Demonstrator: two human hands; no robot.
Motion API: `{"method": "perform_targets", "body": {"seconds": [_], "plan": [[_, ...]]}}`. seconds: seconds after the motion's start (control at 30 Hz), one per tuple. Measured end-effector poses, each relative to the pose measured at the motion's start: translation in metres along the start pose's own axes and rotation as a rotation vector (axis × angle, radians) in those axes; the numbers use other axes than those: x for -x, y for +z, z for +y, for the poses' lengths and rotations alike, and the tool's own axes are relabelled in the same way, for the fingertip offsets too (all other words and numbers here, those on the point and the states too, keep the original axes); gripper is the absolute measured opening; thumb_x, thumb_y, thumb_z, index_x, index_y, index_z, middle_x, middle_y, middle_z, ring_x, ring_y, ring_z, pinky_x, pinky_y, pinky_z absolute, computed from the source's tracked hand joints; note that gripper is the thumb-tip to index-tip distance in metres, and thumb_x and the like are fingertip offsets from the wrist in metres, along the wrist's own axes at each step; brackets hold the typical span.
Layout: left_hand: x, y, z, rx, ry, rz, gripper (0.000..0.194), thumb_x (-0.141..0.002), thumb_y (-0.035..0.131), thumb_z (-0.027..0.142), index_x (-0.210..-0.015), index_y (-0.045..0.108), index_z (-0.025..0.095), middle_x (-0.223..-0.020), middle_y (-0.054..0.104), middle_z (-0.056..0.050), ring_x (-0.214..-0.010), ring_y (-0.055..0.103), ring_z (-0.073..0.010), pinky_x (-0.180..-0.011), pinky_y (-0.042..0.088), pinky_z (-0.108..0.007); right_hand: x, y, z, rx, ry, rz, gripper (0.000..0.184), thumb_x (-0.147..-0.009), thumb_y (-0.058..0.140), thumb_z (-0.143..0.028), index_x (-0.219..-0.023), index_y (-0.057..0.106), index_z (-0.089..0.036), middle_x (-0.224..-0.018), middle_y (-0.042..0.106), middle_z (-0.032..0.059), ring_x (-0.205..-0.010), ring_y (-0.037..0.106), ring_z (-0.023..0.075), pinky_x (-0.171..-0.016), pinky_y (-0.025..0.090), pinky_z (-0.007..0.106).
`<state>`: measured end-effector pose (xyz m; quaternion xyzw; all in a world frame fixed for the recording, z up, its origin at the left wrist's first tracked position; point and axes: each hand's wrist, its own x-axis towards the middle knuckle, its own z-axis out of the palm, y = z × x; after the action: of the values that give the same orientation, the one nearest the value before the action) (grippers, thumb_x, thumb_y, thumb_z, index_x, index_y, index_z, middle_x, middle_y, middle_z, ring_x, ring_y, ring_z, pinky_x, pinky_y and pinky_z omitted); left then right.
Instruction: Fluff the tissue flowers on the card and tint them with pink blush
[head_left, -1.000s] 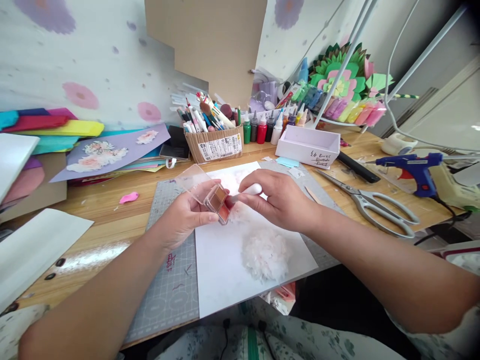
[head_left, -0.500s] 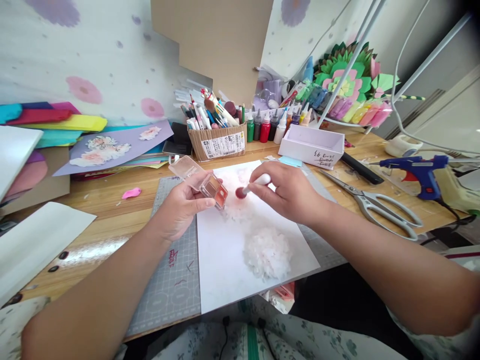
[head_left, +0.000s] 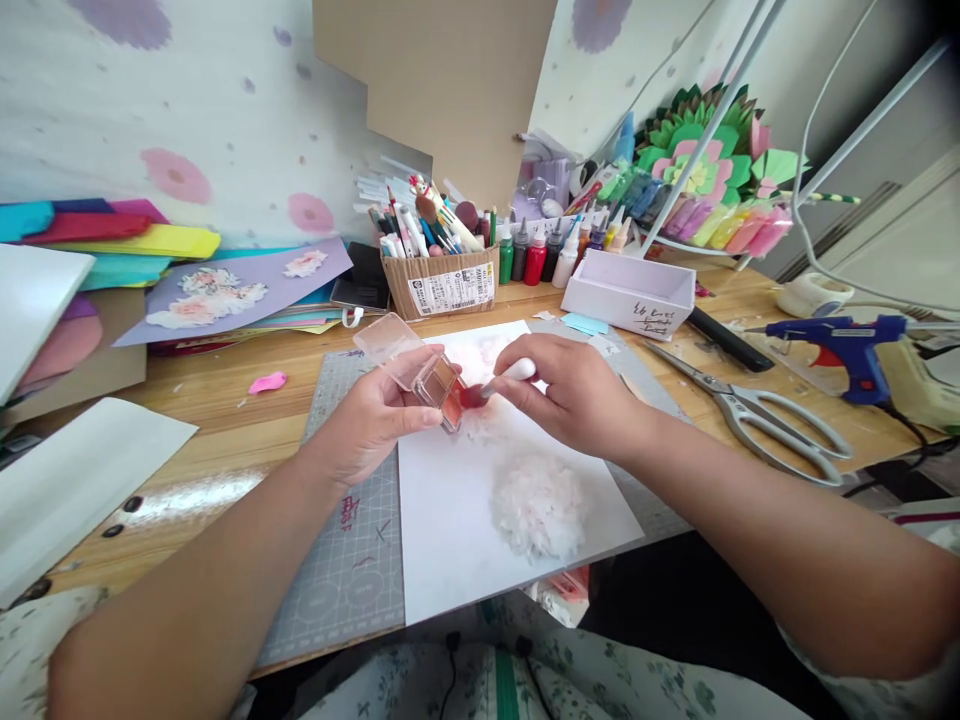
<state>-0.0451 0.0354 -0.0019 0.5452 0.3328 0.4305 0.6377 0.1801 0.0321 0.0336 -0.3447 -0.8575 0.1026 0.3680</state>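
A flower-patterned wall (head_left: pixel 247 150) backs a crowded wooden tabletop (head_left: pixel 225 410), where 2 bare hands work above a white sheet (head_left: pixel 450 540) laid over a gray cutting mat (head_left: pixel 345 590). The left hand (head_left: pixel 375 415) grips a small palette (head_left: pixel 436 383), its clear lid (head_left: pixel 386 345) swung open, tilted over the sheet's far part. The right hand (head_left: pixel 581 390) pinches a brush (head_left: pixel 519 370) by its pale handle, the reddish bristles at the palette's red pan; blur hides how firmly they press. Ruffled pale petals (head_left: pixel 480 425) lie just below the 2 tools, and a fuller white flower (head_left: pixel 540 505) rests nearer the person.

The tilt is the likeliest source of trouble: loose powder, if the pans hold any, could spill onto the petals and leave unplanned red specks. An overloaded brush, tapped or flicked, could do the same, and a heavy press might crack the pan. The open lid, jutting past the fingers, could catch and twist the palette loose. Scissors (head_left: pixel 765 425) lie well apart at right, beyond the working area.
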Motion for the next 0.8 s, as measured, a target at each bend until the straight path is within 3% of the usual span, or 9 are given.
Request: {"method": "perform_targets", "body": {"seconds": [0.1,0.17,0.4,0.53,0.67,0.8], "plan": [[0.0017,0.0033,0.0004,-0.005,-0.018,-0.023,0.057,-0.066,0.078,0.017,-0.119,0.061,0.031,-0.104,0.067,0.002,-0.085,0.063,-0.0154,-0.071,0.052,-0.026,-0.0007,-0.0018,-0.0003,-0.001,-0.073,0.059,0.016,-0.091,0.051,-0.031,-0.085,0.058,-0.017,-0.078,0.066,0.0048,-0.071,0.06,0.0148,-0.066,0.043,0.027],[0.0026,0.0059,0.0012,-0.012,-0.039,-0.022,0.059,-0.064,0.079,0.017,-0.119,0.061,0.03,-0.102,0.067,0.001,-0.083,0.062,-0.0155,-0.069,0.051,-0.026,-0.001,-0.0031,-0.001,0.026,-0.087,0.016,0.017,-0.091,0.051,-0.03,-0.084,0.058,-0.016,-0.076,0.066,0.0046,-0.069,0.059,0.0149,-0.064,0.043,0.027],[0.0021,0.006,0.0018,-0.019,-0.035,0.018,0.058,-0.063,0.08,0.018,-0.117,0.062,0.03,-0.112,0.066,0.0,-0.093,0.061,-0.0173,-0.075,0.051,-0.026,0.0003,-0.0027,-0.0017,0.061,-0.11,0.004,0.019,-0.092,0.05,-0.031,-0.085,0.058,-0.016,-0.075,0.065,0.0048,-0.069,0.058,0.0153,-0.064,0.043,0.027],[0.0026,0.0043,0.0018,-0.026,-0.025,-0.003,0.057,-0.066,0.078,0.018,-0.119,0.06,0.031,-0.107,0.067,0.001,-0.087,0.062,-0.0158,-0.075,0.051,-0.027,0.0003,-0.004,-0.0034,0.022,-0.115,0.058,0.016,-0.091,0.051,-0.03,-0.086,0.058,-0.016,-0.077,0.066,0.0048,-0.071,0.059,0.015,-0.066,0.043,0.027],[0.0043,0.0055,0.0033,-0.029,-0.028,0.006,0.056,-0.067,0.077,0.018,-0.119,0.06,0.031,-0.111,0.066,0.0,-0.091,0.063,-0.0178,-0.076,0.051,-0.027,0.0005,-0.0043,-0.0071,0.009,-0.091,0.021,0.015,-0.091,0.051,-0.028,-0.084,0.057,-0.017,-0.076,0.065,0.005,-0.071,0.059,0.0153,-0.066,0.043,0.027],[0.0046,0.0062,0.0038,-0.015,-0.029,-0.016,0.059,-0.066,0.078,0.018,-0.121,0.059,0.03,-0.11,0.066,-0.001,-0.084,0.063,-0.017,-0.072,0.052,-0.028,0.0006,-0.0019,-0.009,-0.021,-0.169,0.06,0.015,-0.091,0.051,-0.028,-0.083,0.056,-0.017,-0.074,0.064,0.004,-0.068,0.058,0.0144,-0.065,0.042,0.027]]}}
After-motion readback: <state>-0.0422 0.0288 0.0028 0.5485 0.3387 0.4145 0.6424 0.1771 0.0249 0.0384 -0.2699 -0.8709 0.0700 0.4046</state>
